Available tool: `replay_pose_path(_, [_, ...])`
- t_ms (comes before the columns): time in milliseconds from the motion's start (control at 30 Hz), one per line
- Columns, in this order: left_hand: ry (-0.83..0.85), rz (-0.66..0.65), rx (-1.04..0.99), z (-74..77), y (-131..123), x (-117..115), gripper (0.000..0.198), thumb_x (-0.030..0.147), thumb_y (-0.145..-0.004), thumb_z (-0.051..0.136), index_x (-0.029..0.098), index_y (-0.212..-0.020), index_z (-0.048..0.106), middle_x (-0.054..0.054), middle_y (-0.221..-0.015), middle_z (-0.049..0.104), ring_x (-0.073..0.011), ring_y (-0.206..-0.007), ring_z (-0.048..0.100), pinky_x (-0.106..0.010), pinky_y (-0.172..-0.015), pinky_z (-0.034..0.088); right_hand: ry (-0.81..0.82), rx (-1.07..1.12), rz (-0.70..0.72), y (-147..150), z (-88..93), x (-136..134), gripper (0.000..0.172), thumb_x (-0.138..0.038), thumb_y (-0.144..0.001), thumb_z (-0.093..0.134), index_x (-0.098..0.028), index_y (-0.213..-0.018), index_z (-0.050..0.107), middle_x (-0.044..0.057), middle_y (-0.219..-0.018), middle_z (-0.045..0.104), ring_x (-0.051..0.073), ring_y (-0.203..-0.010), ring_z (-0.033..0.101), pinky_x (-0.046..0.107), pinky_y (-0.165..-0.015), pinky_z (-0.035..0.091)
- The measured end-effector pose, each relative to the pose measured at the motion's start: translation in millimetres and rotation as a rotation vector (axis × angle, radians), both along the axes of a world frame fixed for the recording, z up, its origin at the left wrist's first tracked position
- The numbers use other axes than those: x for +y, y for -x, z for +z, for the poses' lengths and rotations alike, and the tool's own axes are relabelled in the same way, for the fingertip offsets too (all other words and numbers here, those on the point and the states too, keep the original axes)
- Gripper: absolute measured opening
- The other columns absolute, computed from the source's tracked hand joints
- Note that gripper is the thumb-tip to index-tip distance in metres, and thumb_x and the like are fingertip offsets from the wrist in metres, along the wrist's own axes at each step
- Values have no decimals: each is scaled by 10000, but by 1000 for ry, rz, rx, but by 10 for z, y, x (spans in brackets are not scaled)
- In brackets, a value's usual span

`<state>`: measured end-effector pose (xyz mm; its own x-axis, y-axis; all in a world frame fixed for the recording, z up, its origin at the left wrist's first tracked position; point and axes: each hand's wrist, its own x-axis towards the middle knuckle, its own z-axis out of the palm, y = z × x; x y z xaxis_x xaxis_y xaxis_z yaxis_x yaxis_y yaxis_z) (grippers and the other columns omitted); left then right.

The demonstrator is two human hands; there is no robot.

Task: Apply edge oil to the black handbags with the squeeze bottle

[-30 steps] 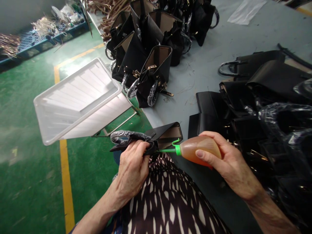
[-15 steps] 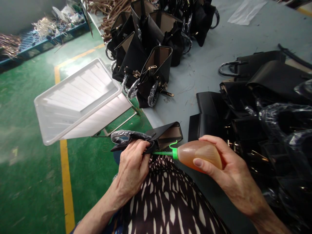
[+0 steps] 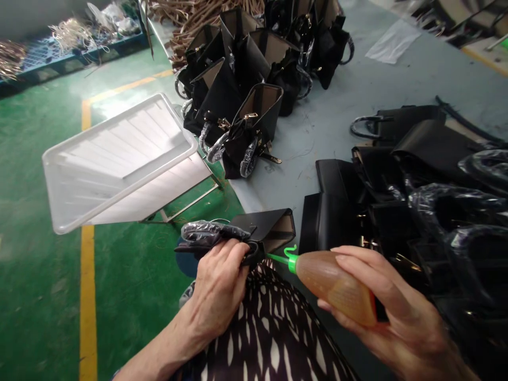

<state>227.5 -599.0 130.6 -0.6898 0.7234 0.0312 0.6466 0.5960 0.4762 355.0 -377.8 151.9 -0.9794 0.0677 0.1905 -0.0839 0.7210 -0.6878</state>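
Observation:
My left hand [image 3: 218, 288] is closed around the side of a small black handbag [image 3: 270, 230] over my lap, near its plastic-wrapped handle [image 3: 206, 231]. My right hand [image 3: 391, 312] grips an amber squeeze bottle [image 3: 333, 280] with a green nozzle [image 3: 283, 259]. The nozzle tip points at the bag's edge just beside my left fingers. The bag's tan lining shows at its open end.
A white plastic tray [image 3: 115, 159] rests tilted on a metal stand over the green floor. Several black handbags [image 3: 242, 79] stand on the grey table [image 3: 357, 84]. Flat black bags and wrapped handles [image 3: 428, 180] pile at the right. A yellow floor line [image 3: 87, 296] runs at the left.
My right hand has dropped lower and tilted the bottle, so its nozzle now slants up toward the bag. The view has shifted slightly. My left hand keeps its hold.

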Motion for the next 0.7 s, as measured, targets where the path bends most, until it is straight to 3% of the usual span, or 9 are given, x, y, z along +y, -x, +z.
replay_pose_path(700, [30, -88, 79, -8, -139, -47, 243, 73, -813, 429, 181, -1023, 485, -64, -934, 644, -208, -801, 610, -319, -676, 484, -167, -170, -64, 2, -143, 286, 365, -381, -890, 579, -196, -1193, 492, 101, -1129, 539, 239, -979, 591, 341, -860, 514])
